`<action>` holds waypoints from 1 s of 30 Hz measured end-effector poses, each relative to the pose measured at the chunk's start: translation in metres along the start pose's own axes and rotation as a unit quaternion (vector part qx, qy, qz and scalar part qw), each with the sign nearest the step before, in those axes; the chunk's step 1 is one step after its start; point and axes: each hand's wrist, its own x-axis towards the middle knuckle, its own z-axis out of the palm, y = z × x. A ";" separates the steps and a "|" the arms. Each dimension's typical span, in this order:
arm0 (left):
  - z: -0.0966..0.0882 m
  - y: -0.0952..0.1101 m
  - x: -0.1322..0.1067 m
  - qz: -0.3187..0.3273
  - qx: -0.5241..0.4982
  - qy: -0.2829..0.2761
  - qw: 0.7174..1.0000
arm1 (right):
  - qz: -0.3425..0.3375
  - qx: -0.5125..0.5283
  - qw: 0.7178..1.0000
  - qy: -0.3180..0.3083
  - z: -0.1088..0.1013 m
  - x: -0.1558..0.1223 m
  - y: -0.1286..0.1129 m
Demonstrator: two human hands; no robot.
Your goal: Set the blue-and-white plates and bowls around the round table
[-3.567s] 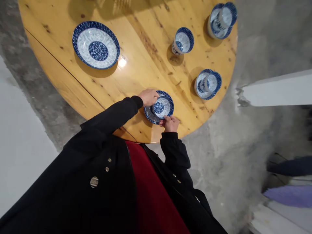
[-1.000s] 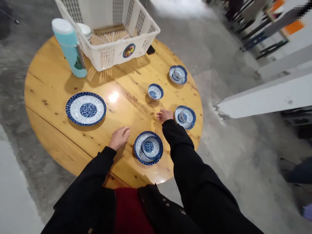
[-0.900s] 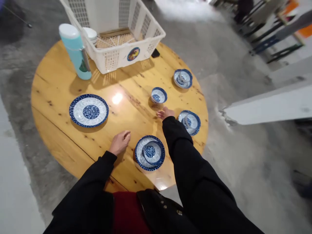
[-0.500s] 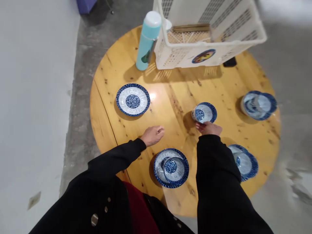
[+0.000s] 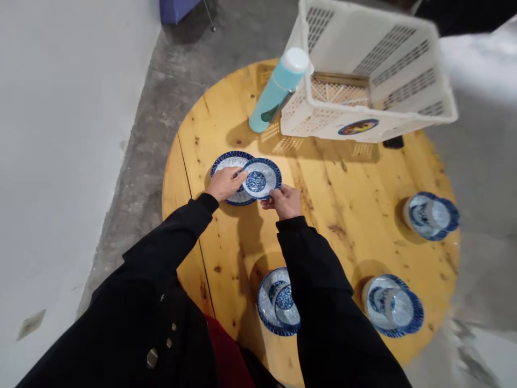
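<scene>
A small blue-and-white bowl [image 5: 262, 175] is held between my two hands, above the right part of a larger blue-and-white plate [image 5: 233, 160] on the table. My left hand [image 5: 226, 184] pinches the bowl's left rim, with thumb and fingers closed on it. At the lower right rim my right hand [image 5: 284, 201] grips the same bowl. The bowl covers part of the plate, and my left hand hides more of it. Whether the bowl touches the plate I cannot tell.
On the round wooden table [image 5: 315, 258] stand a turquoise thermos [image 5: 277, 91] and a white plastic crate [image 5: 331, 118]. Nested dishes sit near me [image 5: 269, 302], partly behind my right sleeve. Further stacked dishes [image 5: 420, 215] and dishes [image 5: 383, 302] stand at the right.
My right hand has lifted the small bowl from the table's middle and carried it left to the plate. My left hand has moved up and left, taking hold of the bowl's rim.
</scene>
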 end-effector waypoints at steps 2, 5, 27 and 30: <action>-0.015 -0.012 0.006 -0.004 0.036 0.003 0.999 | 0.016 -0.011 1.000 -0.008 0.018 0.004 0.002; -0.029 -0.024 0.014 -0.011 0.045 -0.006 0.999 | 0.030 -0.017 0.999 -0.013 0.035 0.007 0.007; -0.035 -0.035 0.021 -0.039 0.060 -0.009 0.997 | 0.045 -0.055 0.997 -0.008 0.048 0.010 0.024; -0.033 -0.036 0.021 -0.041 0.059 -0.011 0.997 | 0.046 -0.059 0.997 -0.004 0.048 0.010 0.024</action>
